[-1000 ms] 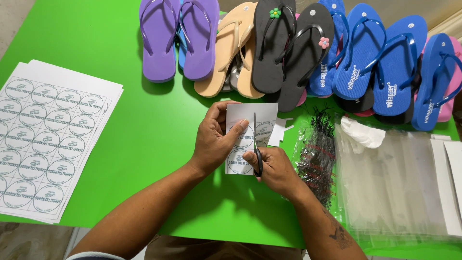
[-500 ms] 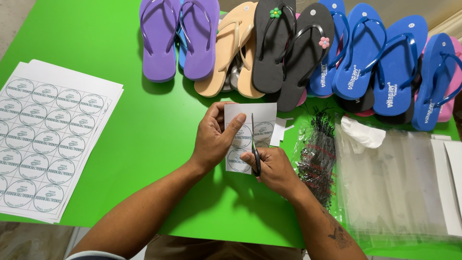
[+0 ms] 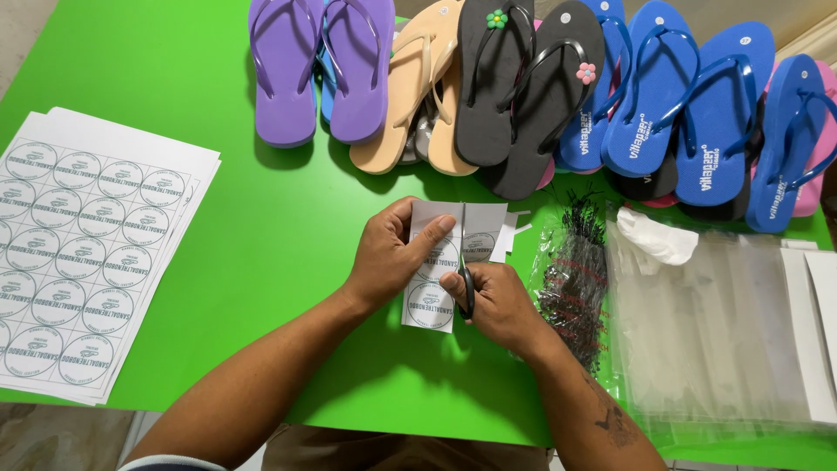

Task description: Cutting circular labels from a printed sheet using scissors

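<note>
At frame centre, the black-handled scissors (image 3: 466, 283) have cut further up the white printed label sheet (image 3: 445, 262); the right hand (image 3: 493, 305) grips them closed; the left hand (image 3: 392, 255) pinches the sheet.

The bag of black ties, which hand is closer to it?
Right. The right hand, working the scissors, sits just beside the bag of black ties. The left hand holds the label sheet farther away.
</note>
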